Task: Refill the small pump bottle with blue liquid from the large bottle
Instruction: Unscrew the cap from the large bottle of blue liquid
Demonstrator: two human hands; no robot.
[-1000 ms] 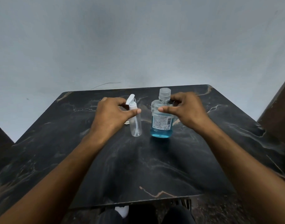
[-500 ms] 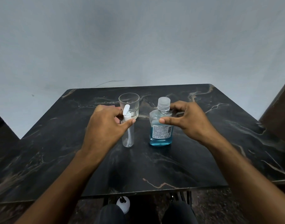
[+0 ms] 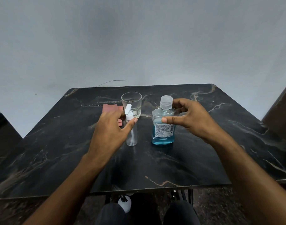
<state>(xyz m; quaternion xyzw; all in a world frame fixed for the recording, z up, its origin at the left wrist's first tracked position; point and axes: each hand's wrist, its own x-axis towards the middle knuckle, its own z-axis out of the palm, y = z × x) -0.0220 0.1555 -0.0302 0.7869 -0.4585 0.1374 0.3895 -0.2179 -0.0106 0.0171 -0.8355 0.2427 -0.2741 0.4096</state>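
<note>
Blue liquid's still in the large clear bottle (image 3: 163, 125), capped, on the black marble worktop (image 3: 220, 143). Both hands have loosened: left hand (image 3: 109, 129) open beside the small clear pump bottle (image 3: 131, 127), right hand (image 3: 189, 117) open around the big one, so no pour yet.

The white label (image 3: 164, 129) on the large bottle (image 3: 163, 125) carries fine print, apparently too small to read.

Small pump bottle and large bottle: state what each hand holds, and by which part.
Neither clearly grips. The left hand curls open beside the small pump bottle, the right hand around the large bottle at its shoulder; contact cannot be told.
</note>
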